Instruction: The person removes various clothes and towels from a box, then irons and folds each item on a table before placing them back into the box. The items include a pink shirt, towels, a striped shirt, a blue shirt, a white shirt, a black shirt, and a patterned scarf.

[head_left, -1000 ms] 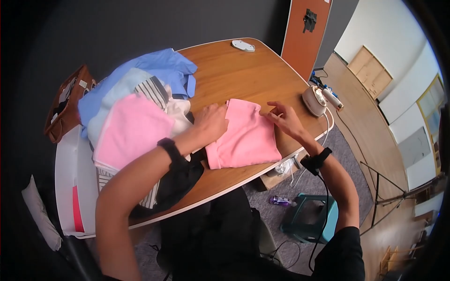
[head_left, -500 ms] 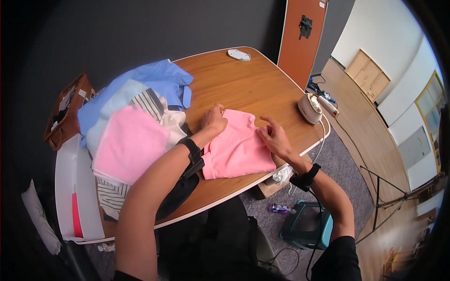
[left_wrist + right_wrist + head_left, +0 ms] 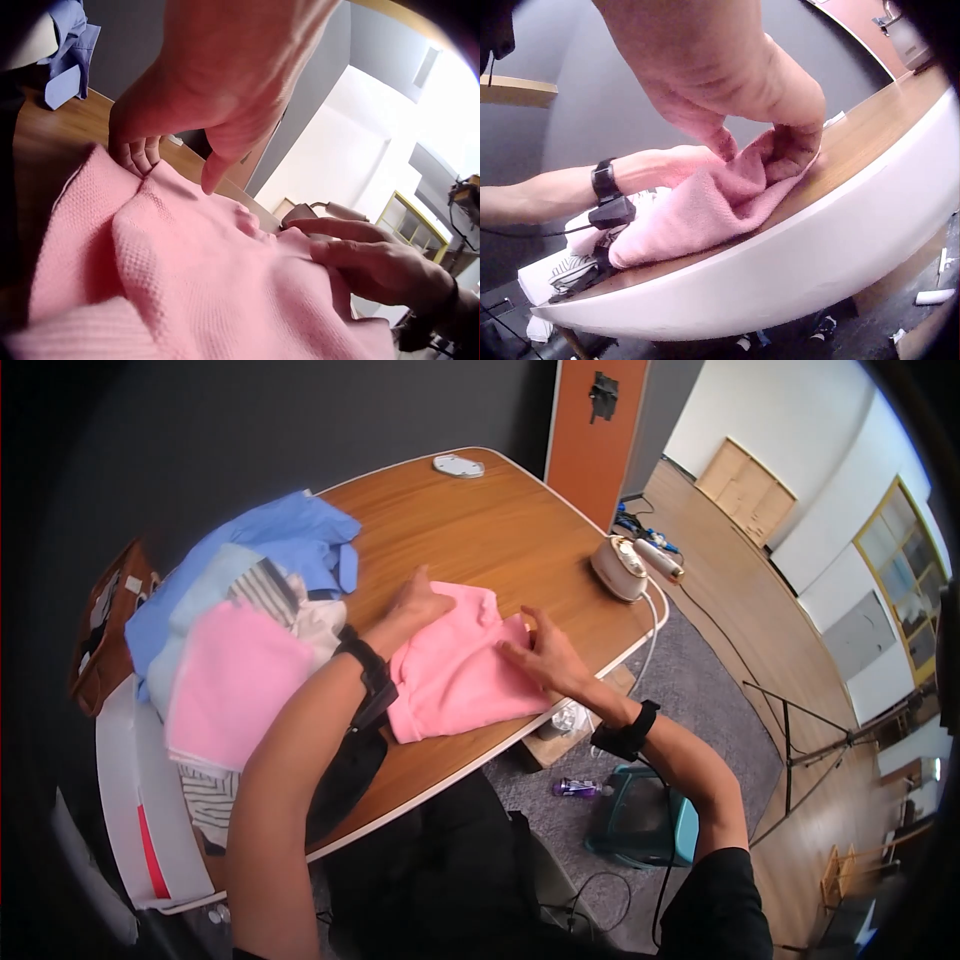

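Observation:
A folded pink knit garment (image 3: 460, 670) lies on the wooden table, its surface wrinkled. My left hand (image 3: 415, 608) is at its upper left corner; in the left wrist view the fingers (image 3: 136, 154) touch the far edge and the thumb rests apart on the cloth. At the upper right edge is my right hand (image 3: 548, 658). The right wrist view shows a bunched fold of the pink cloth (image 3: 705, 206) between that hand's thumb and curled fingers (image 3: 795, 146). Its fingertips are partly hidden by the cloth.
Left of the garment, a clothes pile holds a pink cloth (image 3: 235, 675), blue cloth (image 3: 280, 535) and striped pieces. A brown basket (image 3: 105, 630) stands beyond it. A white appliance (image 3: 620, 568) with a cord is at the table's right edge; a white tray (image 3: 458, 466) lies at the back.
The head view has turned, shifting the table leftward. My left hand's fingers have spread from a more curled pose. The right hand has come in over the garment's right edge, and the cloth there is more bunched.

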Available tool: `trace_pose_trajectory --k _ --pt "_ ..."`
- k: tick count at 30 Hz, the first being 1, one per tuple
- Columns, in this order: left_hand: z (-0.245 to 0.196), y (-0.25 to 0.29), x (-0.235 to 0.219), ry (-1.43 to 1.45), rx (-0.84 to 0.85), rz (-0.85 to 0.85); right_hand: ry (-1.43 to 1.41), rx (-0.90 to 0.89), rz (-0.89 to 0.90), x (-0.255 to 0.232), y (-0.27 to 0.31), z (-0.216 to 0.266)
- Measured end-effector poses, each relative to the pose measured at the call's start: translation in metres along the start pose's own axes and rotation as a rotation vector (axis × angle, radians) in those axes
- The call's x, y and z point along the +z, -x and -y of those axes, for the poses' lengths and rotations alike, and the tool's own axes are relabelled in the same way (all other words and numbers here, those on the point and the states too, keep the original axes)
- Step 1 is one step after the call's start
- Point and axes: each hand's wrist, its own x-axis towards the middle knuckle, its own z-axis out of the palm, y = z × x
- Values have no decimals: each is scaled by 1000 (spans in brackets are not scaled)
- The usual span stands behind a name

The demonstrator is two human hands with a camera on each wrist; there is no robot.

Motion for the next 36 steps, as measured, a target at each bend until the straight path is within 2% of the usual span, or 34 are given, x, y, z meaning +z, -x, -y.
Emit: trace_pose_trajectory --k 2,6,9,12,14,16,20,21,22,24,25,26,28,29,31,33,36 --pt "4 -5 10 -3 66 -11 28 2 -10 0 9 1" --pt "19 -19 25 -11 252 43 -112 28 -75 7 14 -14" --pt "10 -17 22 -84 233 78 -189 67 -110 9 14 -18" --pt "3 -15 26 -149 295 -24 -128 91 -117 6 19 -11" --pt "-8 -14 28 -184 243 -74 -6 101 -64 1 20 -13" --pt "-19 -13 29 -224 220 -58 -48 201 51 -11 27 7" --pt "-29 7 38 -356 475 -311 163 144 185 -31 27 9" --pt "-33 16 37 -395 518 -349 397 96 173 -38 26 15" --pt "-39 31 35 -437 562 -382 443 -1 79 -41 19 9" --pt "-37 78 41 -455 817 -386 520 -187 -116 -43 2 -6" --pt "-48 111 36 -442 732 -155 439 -126 -93 -46 -6 11" --pt "-57 142 35 -426 640 68 428 -198 -63 -43 -18 13" --pt "-52 192 63 -498 616 -41 411 -350 1 -32 -42 13" --pt "-51 199 72 -518 510 112 469 -538 79 -20 -53 8" --pt "-43 211 88 -575 530 86 585 -918 237 3 -71 1" --pt "-44 216 88 -636 561 76 659 -844 263 10 -60 -11" --pt "-22 206 102 -758 727 1 721 -700 250 0 -47 -31"
